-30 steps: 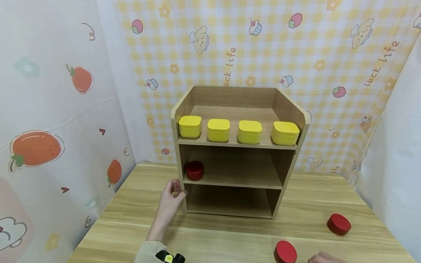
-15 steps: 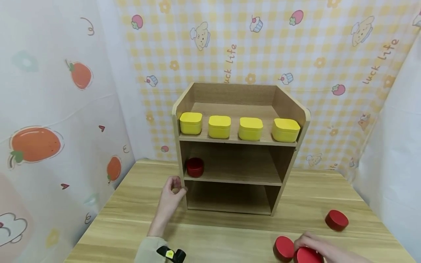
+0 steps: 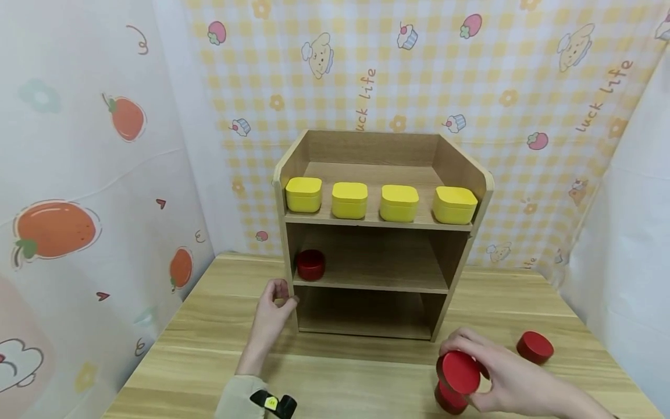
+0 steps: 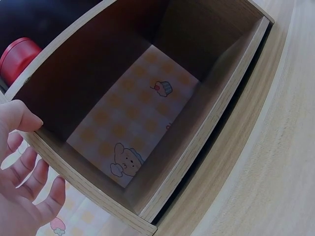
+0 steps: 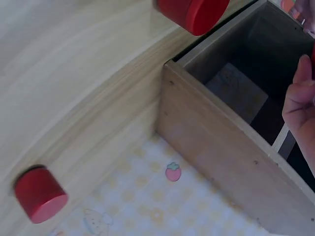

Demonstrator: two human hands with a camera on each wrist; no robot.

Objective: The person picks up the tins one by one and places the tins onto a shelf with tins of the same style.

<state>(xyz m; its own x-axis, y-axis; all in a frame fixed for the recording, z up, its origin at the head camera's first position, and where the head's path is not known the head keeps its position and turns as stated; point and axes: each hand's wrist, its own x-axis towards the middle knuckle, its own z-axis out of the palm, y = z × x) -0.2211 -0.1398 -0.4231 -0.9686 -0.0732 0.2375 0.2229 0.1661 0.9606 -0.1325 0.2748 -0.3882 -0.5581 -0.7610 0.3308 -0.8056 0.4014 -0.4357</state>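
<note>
My right hand (image 3: 499, 372) grips a red round box (image 3: 460, 372) between thumb and fingers, above the table at the front right. Below it, partly covered, another red round box (image 3: 449, 401) stands on the table. A third red round box (image 3: 535, 347) sits farther right. My left hand (image 3: 273, 305) holds the left side panel of the wooden shelf (image 3: 366, 287); in the left wrist view its thumb lies on the panel's front edge and the fingers are outside it. On the middle shelf, at the left end, is a red round box (image 3: 310, 265).
Several yellow square boxes (image 3: 349, 201) stand in a row along the front of the top shelf. The shelf unit stands on a wooden table (image 3: 220, 314). Patterned cloth (image 3: 398, 81) hangs behind and at both sides.
My right hand has come in from the lower right, taken hold of a red round box, and lifted it up and left over another. The left hand stays at the side panel.
</note>
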